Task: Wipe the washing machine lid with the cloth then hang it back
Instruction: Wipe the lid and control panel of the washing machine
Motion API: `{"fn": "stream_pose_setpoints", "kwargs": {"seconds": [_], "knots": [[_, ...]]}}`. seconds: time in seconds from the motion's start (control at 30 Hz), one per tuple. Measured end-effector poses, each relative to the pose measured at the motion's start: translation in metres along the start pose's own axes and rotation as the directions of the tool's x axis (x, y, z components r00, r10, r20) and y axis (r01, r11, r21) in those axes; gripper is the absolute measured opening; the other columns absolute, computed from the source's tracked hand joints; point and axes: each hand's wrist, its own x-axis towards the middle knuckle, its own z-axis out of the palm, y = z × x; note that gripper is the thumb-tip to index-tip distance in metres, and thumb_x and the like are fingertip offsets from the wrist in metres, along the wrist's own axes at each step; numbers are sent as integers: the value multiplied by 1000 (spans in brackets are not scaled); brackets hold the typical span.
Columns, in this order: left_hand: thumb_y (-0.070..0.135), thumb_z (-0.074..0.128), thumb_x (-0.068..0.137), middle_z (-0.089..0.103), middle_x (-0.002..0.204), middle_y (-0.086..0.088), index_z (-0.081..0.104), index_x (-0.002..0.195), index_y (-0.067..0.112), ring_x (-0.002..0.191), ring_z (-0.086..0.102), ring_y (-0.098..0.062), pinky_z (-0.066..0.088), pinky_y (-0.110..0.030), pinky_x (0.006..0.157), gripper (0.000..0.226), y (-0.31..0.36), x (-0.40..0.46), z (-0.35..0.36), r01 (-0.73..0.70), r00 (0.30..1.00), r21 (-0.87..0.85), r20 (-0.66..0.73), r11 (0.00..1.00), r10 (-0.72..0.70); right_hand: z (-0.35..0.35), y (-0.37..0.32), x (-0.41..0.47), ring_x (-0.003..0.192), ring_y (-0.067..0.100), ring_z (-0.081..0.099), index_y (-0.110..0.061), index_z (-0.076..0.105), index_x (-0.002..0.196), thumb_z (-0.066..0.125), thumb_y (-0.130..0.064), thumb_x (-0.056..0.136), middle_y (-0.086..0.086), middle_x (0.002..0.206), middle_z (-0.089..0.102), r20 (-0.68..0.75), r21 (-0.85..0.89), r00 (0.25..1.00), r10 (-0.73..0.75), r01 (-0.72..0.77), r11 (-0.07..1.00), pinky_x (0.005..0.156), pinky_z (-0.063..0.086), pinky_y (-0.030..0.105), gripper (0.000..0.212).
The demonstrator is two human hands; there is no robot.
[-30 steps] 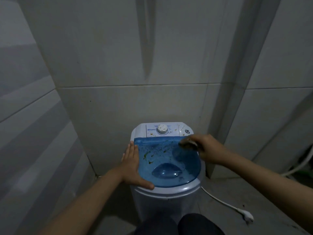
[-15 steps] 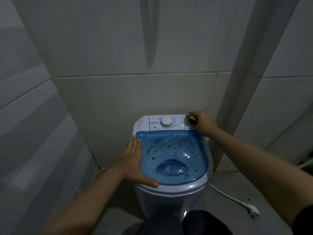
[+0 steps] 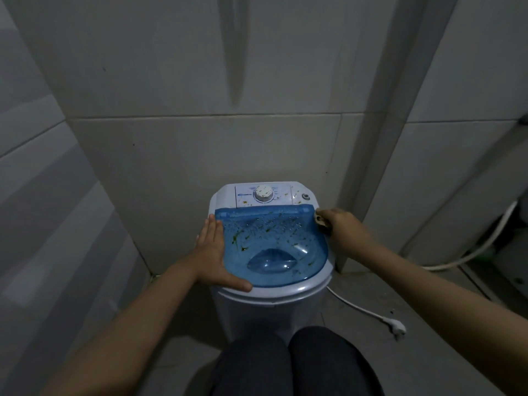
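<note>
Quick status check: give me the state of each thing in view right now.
lid: closed, smeared with green specks.
cloth: bunched in the right hand, at the lid's right rear edge.
right hand: closed on cloth.
left hand: flat, open, on the lid's left edge.
plug: unplugged, on floor.

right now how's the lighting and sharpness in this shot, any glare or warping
Head view: dim, flat light with a dark streak of shadow on the wall; the blue lid shows only faint highlights, no harsh glare; wide-angle warping bows the tile lines and stretches both forearms; the cloth in the right hand is too dark to make out.
</note>
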Motion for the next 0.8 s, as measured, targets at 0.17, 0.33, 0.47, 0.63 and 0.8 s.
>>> {"fn": "stream_pose_setpoints", "kwargs": {"seconds": [0.17,0.33,0.47,0.63,0.8], "knots": [[98,48,18,-39,150,-12,-30,143,8,139,-34,-26,-8,-50,118,173,4,-2,-2,8,1000,9,10,1000,-8,5,-11,-37,112,37,58,-12,45,133,50,-13,92,17,134,52,30,-64,999,32,-30,997,94,51,45,42],[99,46,15,-38,151,-13,-29,144,7,139,-33,-27,-8,-49,119,175,3,0,-1,9,1000,11,2,1000,-9,13,-27,-60,104,39,59,-5,37,132,47,-13,92,19,129,49,41,-220,994,98,-87,972,84,50,43,42],[100,44,13,-37,151,-14,-29,144,7,140,-32,-29,-8,-50,119,176,3,0,-1,7,1000,19,8,1000,-8,17,-55,-83,91,43,63,11,44,125,47,-10,92,28,118,54,15,-425,993,113,-96,900,76,55,45,39],[100,45,14,-36,152,-14,-28,144,6,140,-32,-29,-8,-50,118,176,3,-1,0,4,1000,24,3,1000,-5,38,-87,-96,41,33,59,15,64,85,56,0,60,31,68,69,-14,-630,987,161,-134,765,39,49,32,30],[100,44,13,-37,151,-14,-28,144,5,140,-33,-29,-10,-48,118,177,4,-2,-1,8,1000,36,0,999,-8,45,-119,-104,38,37,59,6,74,69,63,-3,52,28,61,69,41,-589,991,125,-77,804,36,51,36,22]]}}
